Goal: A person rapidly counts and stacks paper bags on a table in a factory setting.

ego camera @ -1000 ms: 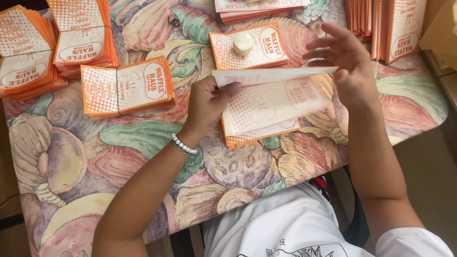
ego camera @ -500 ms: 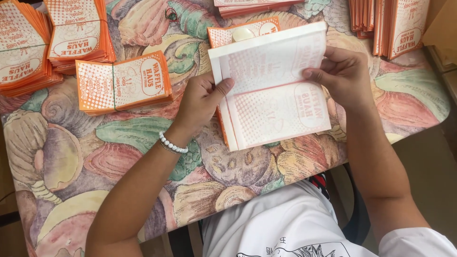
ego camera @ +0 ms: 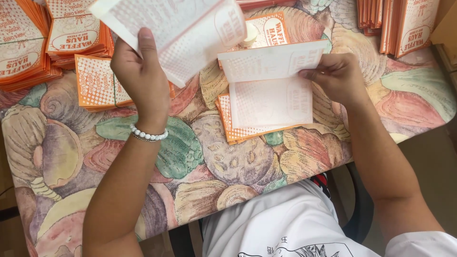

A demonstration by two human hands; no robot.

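Your left hand [ego camera: 140,71] is raised over the far left of the table, fingers closed on a white paper bag with pale orange dotted print [ego camera: 176,26], thumb laid up its near face; the bag is lifted clear of the table and tilts, one corner reaching toward the middle. A white bead bracelet [ego camera: 148,135] sits on that wrist. Your right hand [ego camera: 338,76] is at the right of centre, fingers pinched on the right edge of a second white paper sheet with faint orange print [ego camera: 271,62], which is lifted and folded back over the short stack of orange-edged paper bags [ego camera: 266,112] lying flat in the middle. That stack rests on the tablecloth with a painted shell and vegetable pattern [ego camera: 200,157]. Just left of your left hand, partly behind it, lies another low pile of orange dotted bags [ego camera: 95,83]. Tall stacks of orange and white printed bags [ego camera: 28,47] crowd the far left corner, and more stand on edge at the far right [ego camera: 404,24]. A small round white object [ego camera: 248,34] rests on a single orange-bordered bag [ego camera: 269,31] far of centre, partly covered by the raised bag. Your white printed shirt [ego camera: 285,223] shows at the near edge.
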